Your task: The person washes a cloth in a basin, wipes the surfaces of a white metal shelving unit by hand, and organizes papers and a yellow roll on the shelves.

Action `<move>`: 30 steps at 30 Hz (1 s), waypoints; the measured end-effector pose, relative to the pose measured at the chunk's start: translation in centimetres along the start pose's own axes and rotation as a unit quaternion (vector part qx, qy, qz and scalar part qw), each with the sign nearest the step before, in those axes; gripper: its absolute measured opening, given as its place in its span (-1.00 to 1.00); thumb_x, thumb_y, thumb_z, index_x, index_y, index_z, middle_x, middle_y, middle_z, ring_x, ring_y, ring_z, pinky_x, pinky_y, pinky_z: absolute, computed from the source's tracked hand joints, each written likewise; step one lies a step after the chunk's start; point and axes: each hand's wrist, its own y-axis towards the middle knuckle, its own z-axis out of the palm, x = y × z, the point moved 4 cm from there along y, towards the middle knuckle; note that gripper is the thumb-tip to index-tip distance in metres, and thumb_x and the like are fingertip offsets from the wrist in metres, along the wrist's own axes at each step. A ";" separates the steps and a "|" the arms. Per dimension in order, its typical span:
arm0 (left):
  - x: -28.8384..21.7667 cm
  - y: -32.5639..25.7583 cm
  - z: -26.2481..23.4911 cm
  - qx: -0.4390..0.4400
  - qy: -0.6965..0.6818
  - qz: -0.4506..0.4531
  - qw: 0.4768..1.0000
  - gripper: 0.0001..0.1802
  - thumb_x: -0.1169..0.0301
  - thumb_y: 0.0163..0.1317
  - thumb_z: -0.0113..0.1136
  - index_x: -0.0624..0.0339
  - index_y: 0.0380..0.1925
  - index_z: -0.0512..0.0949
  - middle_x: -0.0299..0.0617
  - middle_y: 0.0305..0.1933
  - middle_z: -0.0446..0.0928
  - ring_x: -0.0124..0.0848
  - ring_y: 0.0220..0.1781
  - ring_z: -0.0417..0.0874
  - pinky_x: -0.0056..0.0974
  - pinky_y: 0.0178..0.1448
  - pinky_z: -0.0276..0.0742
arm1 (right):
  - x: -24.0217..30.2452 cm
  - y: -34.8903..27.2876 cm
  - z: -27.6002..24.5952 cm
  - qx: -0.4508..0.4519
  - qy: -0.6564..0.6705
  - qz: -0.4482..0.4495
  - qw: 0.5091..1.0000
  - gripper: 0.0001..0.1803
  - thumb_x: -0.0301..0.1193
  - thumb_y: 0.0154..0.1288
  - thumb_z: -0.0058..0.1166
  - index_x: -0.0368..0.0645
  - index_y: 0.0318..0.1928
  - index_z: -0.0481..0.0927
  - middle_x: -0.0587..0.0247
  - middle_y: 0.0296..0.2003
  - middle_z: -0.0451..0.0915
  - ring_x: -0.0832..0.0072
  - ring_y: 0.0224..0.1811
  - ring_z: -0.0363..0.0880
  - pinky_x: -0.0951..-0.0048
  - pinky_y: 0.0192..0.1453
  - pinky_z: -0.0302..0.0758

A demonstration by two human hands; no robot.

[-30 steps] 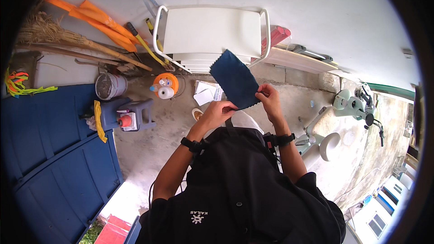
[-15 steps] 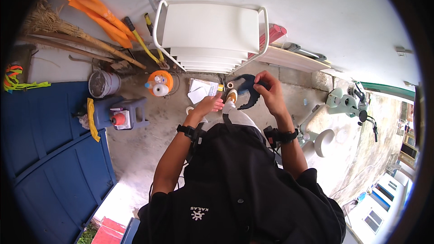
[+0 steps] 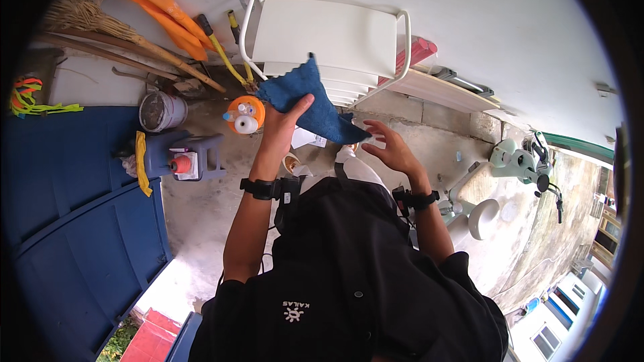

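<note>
A blue cloth (image 3: 310, 104) with a jagged edge hangs spread out in front of the white shelf rack (image 3: 325, 30). My left hand (image 3: 276, 131) grips it, thumb pressed over its near side; the fingers behind are partly hidden. Close by the cloth's right corner is my right hand (image 3: 396, 154), fingers apart and curved; whether a fingertip touches the corner is hard to see. Below the cloth, white papers (image 3: 303, 137) lie on the floor by my feet, partly covered.
An orange container with bottles (image 3: 245, 114), a bucket (image 3: 163, 111) and blue-grey stools (image 3: 201, 154) stand to the left. Brooms (image 3: 127, 47) and a yellow-handled tool (image 3: 227, 60) lean on the wall. A pale green scooter-like vehicle (image 3: 520, 164) is at the right.
The cloth has passed from my right hand to my left and now stretches out in front of the rack. My right hand has opened and lowered slightly. The view has shifted a little.
</note>
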 end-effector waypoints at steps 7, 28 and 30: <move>-5.2 -0.6 3.7 0.170 0.275 0.079 0.943 -0.60 0.49 0.40 0.58 0.35 0.18 0.72 -0.23 0.08 0.82 -0.54 0.07 0.76 -0.33 0.23 0.69 | 9.5 7.6 -2.0 -0.032 0.317 -0.108 0.942 -0.44 -0.47 0.56 0.37 -0.32 0.47 0.53 0.06 0.32 0.67 0.32 0.42 0.61 0.18 0.54 0.53; -10.9 0.3 1.5 0.063 0.196 0.126 0.970 -0.73 0.45 0.49 0.51 0.45 0.05 0.77 -0.43 -0.31 0.73 -0.73 -0.33 0.53 -0.50 -0.25 0.43 | 16.5 7.3 -5.2 -0.204 0.293 -0.171 0.918 -0.89 -0.56 0.50 0.45 -0.32 -0.09 0.76 0.28 -0.18 0.84 0.63 -0.11 0.78 0.51 0.09 0.72; -10.9 0.8 0.8 0.073 0.241 0.115 0.961 -0.68 0.41 0.52 0.50 0.44 0.11 0.75 -0.50 -0.37 0.62 -0.74 -0.38 0.42 -0.49 -0.31 0.30 | 16.6 7.2 -5.3 -0.206 0.288 -0.173 0.919 -0.88 -0.56 0.48 0.47 -0.31 -0.10 0.75 0.28 -0.18 0.84 0.63 -0.11 0.77 0.52 0.08 0.71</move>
